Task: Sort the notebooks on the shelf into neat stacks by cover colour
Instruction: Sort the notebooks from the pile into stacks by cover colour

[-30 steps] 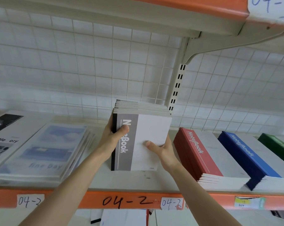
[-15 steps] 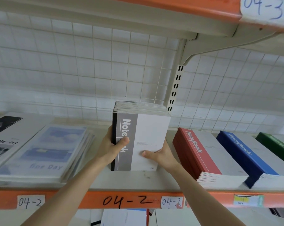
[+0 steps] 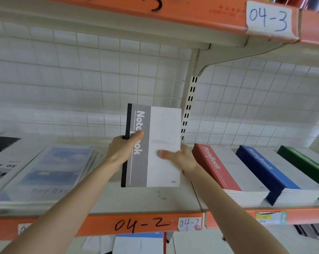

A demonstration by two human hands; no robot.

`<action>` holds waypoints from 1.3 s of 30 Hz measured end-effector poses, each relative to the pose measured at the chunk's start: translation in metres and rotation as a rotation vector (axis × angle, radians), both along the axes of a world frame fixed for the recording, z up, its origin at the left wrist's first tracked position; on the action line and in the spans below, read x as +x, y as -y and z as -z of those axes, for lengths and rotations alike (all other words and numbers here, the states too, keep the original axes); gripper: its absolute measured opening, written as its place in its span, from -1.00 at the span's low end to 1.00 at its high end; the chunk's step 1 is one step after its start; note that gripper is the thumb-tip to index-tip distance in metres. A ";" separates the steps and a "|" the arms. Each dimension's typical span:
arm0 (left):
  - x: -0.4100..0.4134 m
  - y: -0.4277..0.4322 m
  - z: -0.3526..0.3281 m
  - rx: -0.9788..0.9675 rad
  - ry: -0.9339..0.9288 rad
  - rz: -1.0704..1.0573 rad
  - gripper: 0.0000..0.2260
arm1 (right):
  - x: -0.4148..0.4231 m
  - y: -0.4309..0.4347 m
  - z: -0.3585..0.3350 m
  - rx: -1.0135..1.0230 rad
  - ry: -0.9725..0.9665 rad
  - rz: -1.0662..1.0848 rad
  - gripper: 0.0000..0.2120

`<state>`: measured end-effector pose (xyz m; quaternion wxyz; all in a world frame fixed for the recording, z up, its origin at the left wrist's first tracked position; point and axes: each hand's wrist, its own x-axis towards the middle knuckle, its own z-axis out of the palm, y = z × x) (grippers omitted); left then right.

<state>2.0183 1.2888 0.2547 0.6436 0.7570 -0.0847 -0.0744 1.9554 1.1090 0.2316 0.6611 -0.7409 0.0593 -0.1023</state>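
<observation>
A stack of grey-and-white notebooks [image 3: 162,129] stands upright, raised a little off the shelf board [image 3: 140,198]. My left hand [image 3: 123,150] grips its black spine side, thumb across the grey band. My right hand [image 3: 178,156] grips the right edge, thumb on the white cover. To the right lie a red notebook stack [image 3: 215,165], a blue stack [image 3: 265,169] and a green stack [image 3: 305,164], each flat on the shelf.
Left of my hands lies a pile of sky-print booklets [image 3: 50,173], and further left black-and-white booklets [image 3: 2,158]. A wire grid backs the shelf. A slotted upright [image 3: 189,107] stands behind the grey stack. The orange shelf rail [image 3: 140,226] reads 04-2.
Both hands have lifted the grey stack upward and tipped it more face-on; its top page edges no longer show. The camera view has shifted down and closer.
</observation>
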 end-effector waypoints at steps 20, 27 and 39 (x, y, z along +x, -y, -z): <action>-0.026 0.017 0.039 0.133 -0.354 0.122 -0.77 | -0.016 0.013 0.019 0.212 -0.528 -0.003 -0.73; -0.027 0.018 0.042 0.131 -0.363 0.142 -0.94 | -0.014 0.017 0.022 0.156 -0.594 0.031 -0.69; -0.027 0.020 0.048 0.132 -0.316 0.149 -0.91 | -0.014 0.021 0.021 0.029 -0.574 0.165 -0.64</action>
